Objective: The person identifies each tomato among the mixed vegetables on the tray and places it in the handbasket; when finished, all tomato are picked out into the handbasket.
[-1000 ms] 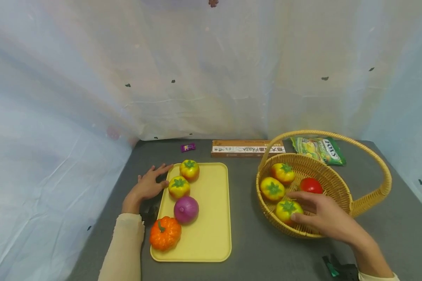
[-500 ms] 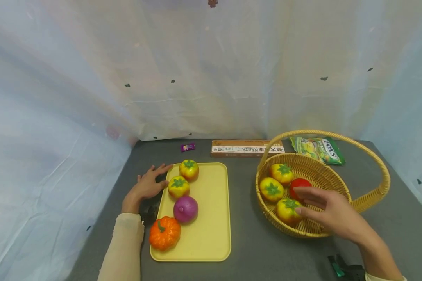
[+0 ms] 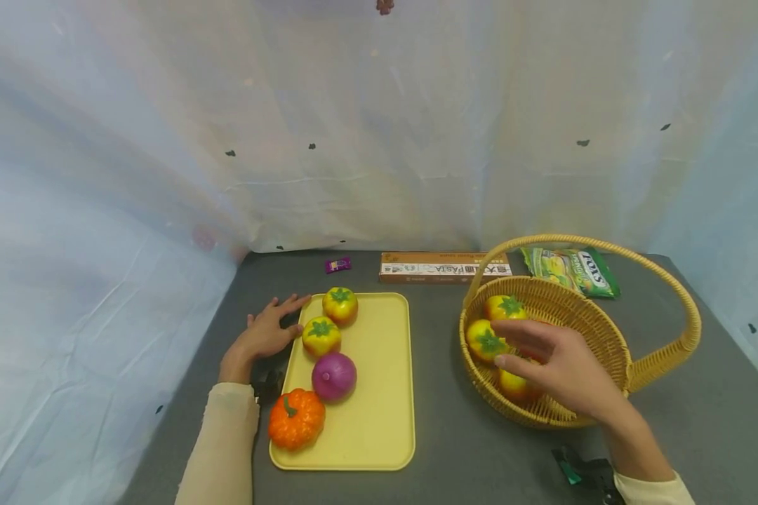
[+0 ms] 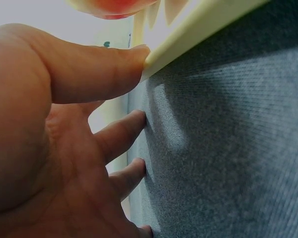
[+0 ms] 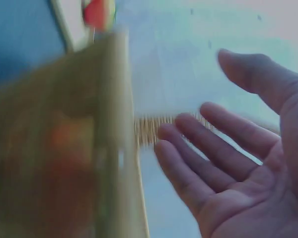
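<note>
My left hand (image 3: 267,333) lies with spread fingers at the left edge of the yellow tray (image 3: 382,393). In the left wrist view its thumb (image 4: 102,72) touches the tray rim and the fingertips meet the grey cloth. On the tray are two yellow-red toy fruits with green leafy tops (image 3: 321,337), a purple onion (image 3: 333,377) and an orange pumpkin (image 3: 297,419). My right hand (image 3: 565,365) hovers over the wicker basket (image 3: 596,330), holding nothing, fingers loosely extended. Beneath it are three similar yellow fruits (image 3: 504,307), partly covered; the red one is mostly hidden.
A tall handle (image 3: 682,301) arches over the basket. Behind stand a pasta box (image 3: 445,268) and a green snack bag (image 3: 575,271). A small purple packet (image 3: 337,265) lies at the back left. White sheeting (image 3: 379,140) encloses the table.
My right hand has let go of the front yellow fruit in the basket, drawn back right, then moved left over the fruits. The red one shifted left. The left hand stays put.
</note>
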A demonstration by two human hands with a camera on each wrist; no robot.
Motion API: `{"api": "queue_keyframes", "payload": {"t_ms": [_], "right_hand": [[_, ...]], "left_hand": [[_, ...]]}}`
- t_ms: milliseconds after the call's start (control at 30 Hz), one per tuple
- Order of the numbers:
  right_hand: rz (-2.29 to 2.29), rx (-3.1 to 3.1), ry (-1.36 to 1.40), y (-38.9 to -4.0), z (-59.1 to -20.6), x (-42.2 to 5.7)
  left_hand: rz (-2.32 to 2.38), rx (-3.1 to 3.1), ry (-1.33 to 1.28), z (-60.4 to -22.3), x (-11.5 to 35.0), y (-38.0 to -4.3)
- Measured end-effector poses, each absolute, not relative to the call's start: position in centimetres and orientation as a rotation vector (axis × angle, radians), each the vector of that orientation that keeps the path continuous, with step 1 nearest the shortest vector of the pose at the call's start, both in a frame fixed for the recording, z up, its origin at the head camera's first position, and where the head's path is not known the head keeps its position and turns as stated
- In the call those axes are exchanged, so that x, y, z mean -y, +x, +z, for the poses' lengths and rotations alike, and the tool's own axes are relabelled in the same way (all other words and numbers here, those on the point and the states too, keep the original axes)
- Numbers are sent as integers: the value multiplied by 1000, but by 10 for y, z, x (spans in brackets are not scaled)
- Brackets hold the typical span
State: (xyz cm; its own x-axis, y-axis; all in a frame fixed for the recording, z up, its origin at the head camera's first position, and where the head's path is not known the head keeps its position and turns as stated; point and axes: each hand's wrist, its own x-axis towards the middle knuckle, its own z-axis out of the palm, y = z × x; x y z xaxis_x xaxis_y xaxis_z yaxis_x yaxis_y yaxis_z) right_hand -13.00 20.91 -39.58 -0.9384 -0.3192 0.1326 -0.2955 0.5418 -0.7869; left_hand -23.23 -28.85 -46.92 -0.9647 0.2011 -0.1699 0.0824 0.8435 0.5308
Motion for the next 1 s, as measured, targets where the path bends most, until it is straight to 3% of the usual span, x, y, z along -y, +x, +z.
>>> {"api": "queue_keyframes", "payload": {"t_ms": [300, 500, 767, 1000], "right_hand": [[-1639, -2477, -778, -156, -398, -104], [-1609, -2451, -790, -176, -418, -44], [-1538, -2422, -677, -195, -450, 5], [-1402, -2529, -643, -202, -454, 32]], "left_hand": [[815, -2805, 231, -471, 291, -231], [836, -2801, 242, -473, 290, -231], [843, -2786, 221, -470, 288, -230], [829, -2791, 202, -469, 290, -232]]}}
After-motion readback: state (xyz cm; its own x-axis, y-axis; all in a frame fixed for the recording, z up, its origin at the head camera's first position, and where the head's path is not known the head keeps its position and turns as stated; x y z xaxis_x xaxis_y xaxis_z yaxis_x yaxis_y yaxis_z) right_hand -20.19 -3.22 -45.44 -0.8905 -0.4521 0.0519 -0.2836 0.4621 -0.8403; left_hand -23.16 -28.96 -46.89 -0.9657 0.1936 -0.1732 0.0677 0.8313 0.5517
